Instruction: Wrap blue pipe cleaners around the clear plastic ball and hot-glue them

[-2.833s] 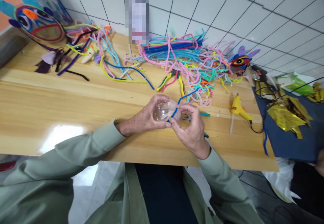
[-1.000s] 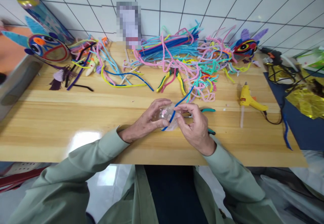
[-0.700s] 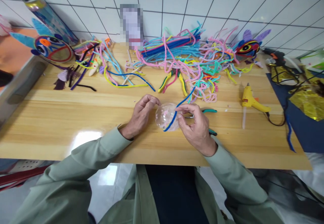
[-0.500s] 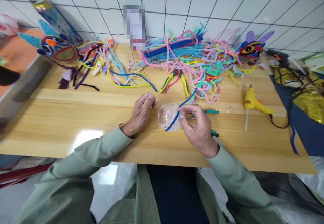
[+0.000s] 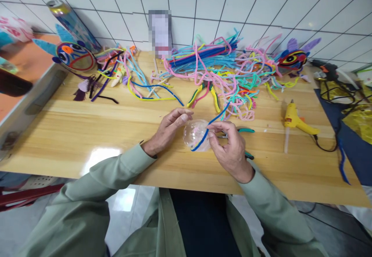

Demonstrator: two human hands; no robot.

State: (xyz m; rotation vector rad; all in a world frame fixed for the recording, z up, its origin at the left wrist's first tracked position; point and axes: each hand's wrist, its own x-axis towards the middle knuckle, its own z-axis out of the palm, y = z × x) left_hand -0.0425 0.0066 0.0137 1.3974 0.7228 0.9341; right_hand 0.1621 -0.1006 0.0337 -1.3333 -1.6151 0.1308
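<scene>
Between the thumb and fingers of my right hand [image 5: 228,146] is a blue pipe cleaner [image 5: 200,143], held slantwise over a clear plastic dome [image 5: 190,133]. One end of the pipe cleaner points up to the right, the other down to the left. My left hand [image 5: 171,128] is at the dome's upper left, fingers stretched out and nothing in them; whether it touches the dome I cannot tell. Teal-handled pliers [image 5: 246,130] lie partly hidden behind my right hand. Yellow-and-green-handled pliers [image 5: 215,99] lie beyond the dome.
Behind my hands spreads a heap of coloured pipe cleaners [image 5: 203,57]. A yellow glue gun [image 5: 299,121] with a cord lies at right. Decorated masklike pieces stand at left [image 5: 77,57] and right [image 5: 292,60]. A tall can [image 5: 75,26] leans on the tiled wall.
My left hand has uncurled from a loose fist and moved toward the dome, fingers now stretched out. My right hand still holds the blue pipe cleaner. The view has shifted slightly.
</scene>
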